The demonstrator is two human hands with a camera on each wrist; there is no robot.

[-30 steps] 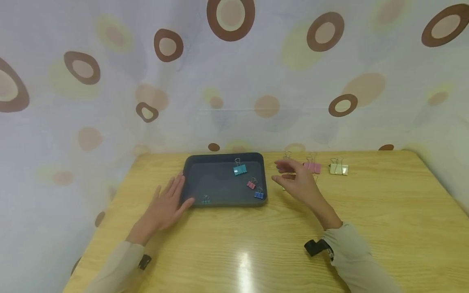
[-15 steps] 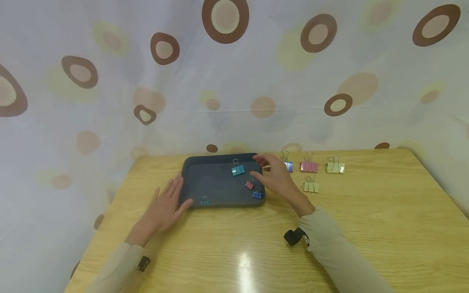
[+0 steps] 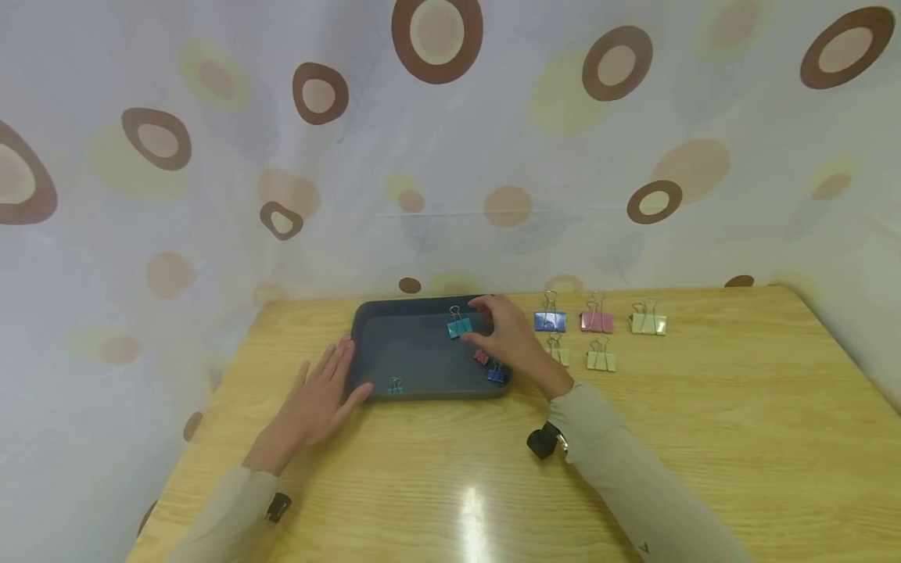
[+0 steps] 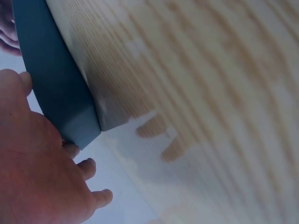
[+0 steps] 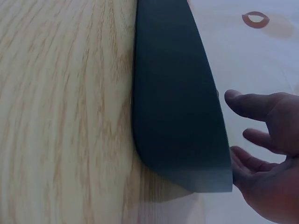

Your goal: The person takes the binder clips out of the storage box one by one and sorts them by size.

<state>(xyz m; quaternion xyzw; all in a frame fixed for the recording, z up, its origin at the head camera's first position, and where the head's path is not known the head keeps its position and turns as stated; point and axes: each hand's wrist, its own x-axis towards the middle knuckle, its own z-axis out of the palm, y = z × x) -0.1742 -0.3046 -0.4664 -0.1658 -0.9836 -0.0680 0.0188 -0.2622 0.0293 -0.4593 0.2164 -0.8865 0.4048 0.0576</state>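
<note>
My left hand [image 3: 318, 400] rests with straight fingers against the left wall of a dark grey tray [image 3: 408, 314]; in the left wrist view its fingertips touch the tray's side. Over the tray's right side, my right hand [image 3: 512, 335] hovers beside a teal binder clip [image 3: 460, 328], thumb and fingers apart. The right wrist view shows that hand's thumb and fingers spread above the tray wall [image 5: 177, 102]. Also in the tray lie a small pink binder clip [image 3: 481, 356], a small blue binder clip [image 3: 496, 376] and a small teal binder clip [image 3: 396, 387].
Right of the tray on the wooden table [image 3: 676, 438] stand a large blue binder clip [image 3: 551, 321], a pink one [image 3: 597, 321] and a pale yellow one [image 3: 648, 324]. Two smaller pale yellow clips [image 3: 601, 361] sit in front. A patterned curtain [image 3: 450, 141] hangs behind.
My right hand has moved left from beside the clips on the table to over the tray, near the teal clip. The table clips are uncovered. My left hand stays put.
</note>
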